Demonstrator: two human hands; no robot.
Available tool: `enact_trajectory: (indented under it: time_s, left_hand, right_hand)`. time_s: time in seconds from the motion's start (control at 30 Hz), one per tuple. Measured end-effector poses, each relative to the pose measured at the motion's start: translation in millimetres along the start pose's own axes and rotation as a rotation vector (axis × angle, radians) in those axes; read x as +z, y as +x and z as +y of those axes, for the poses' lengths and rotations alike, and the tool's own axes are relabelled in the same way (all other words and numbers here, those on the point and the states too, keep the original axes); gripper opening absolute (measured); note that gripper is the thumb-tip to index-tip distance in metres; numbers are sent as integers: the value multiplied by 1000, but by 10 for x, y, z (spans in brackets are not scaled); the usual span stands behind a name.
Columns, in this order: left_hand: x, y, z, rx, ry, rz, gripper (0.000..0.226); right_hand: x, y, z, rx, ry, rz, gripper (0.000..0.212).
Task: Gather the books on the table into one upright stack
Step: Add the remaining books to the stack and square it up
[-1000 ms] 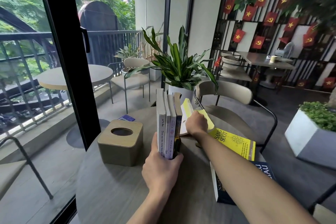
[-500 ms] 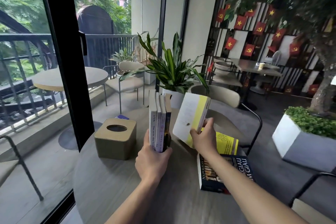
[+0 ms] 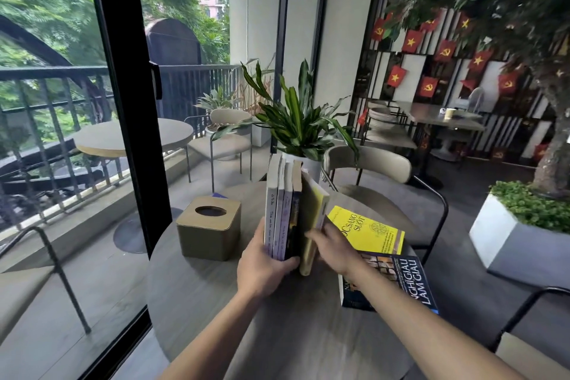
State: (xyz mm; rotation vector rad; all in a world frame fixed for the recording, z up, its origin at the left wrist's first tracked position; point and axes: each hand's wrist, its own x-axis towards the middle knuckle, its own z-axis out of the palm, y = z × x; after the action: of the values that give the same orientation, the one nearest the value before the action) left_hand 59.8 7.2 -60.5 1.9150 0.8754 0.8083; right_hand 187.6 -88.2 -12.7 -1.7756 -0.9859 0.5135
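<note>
Several books stand upright as a row point(image 3: 282, 210) in the middle of the round grey table point(image 3: 197, 293). My left hand point(image 3: 265, 268) clasps the row's near end, thumb on the left side and fingers on the right. A yellow-and-white book point(image 3: 313, 219) leans against the row's right side, with my right hand point(image 3: 334, 247) holding its near lower edge. Flat on the table to the right lie a yellow book point(image 3: 370, 230) and, nearer me, a dark blue book point(image 3: 410, 278) partly hidden by my right forearm.
A wooden tissue box point(image 3: 209, 225) stands left of the row. A potted plant point(image 3: 296, 129) and a beige chair point(image 3: 367, 163) sit behind the table. A black door frame point(image 3: 123, 102) runs down the left. A white planter point(image 3: 521, 241) is on the floor at right.
My right hand lifted the yellow-and-white book off the flat pile, turned it upright and brought it left against the row. My left hand kept its hold on the row.
</note>
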Motion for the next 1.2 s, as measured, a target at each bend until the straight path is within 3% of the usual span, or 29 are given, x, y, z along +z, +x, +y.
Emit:
enact_trajectory:
  time_s: [0.07, 0.17, 0.33, 0.4, 0.73, 1.0, 1.1, 1.2]
  left_hand:
    - [-39, 14, -41, 64, -32, -74, 98]
    - [-49, 47, -69, 129, -47, -95, 113]
    - [29, 149, -53, 104, -116, -46, 134]
    - [84, 184, -49, 94, -110, -20, 131]
    - [121, 146, 35, 78, -19, 53, 113]
    - [103, 163, 2, 96, -10, 40, 107]
    - [93, 165, -3, 106, -6, 29, 109]
    - [89, 155, 1, 101, -5, 32, 116]
  right_hand:
    - [-11, -16, -89, -23, 115, -82, 31]
    - [5, 47, -165, -131, 98, -131, 69]
    - [119, 143, -308, -190, -51, 50, 111]
    - [143, 156, -329, -234, -78, 112, 120]
    - [218, 189, -248, -238, -147, 207, 118]
    - [5, -46, -137, -213, -165, 81, 76]
    - [-224, -175, 5, -180, -333, 88, 95]
    - [-527, -283, 144, -124, -500, 97, 96]
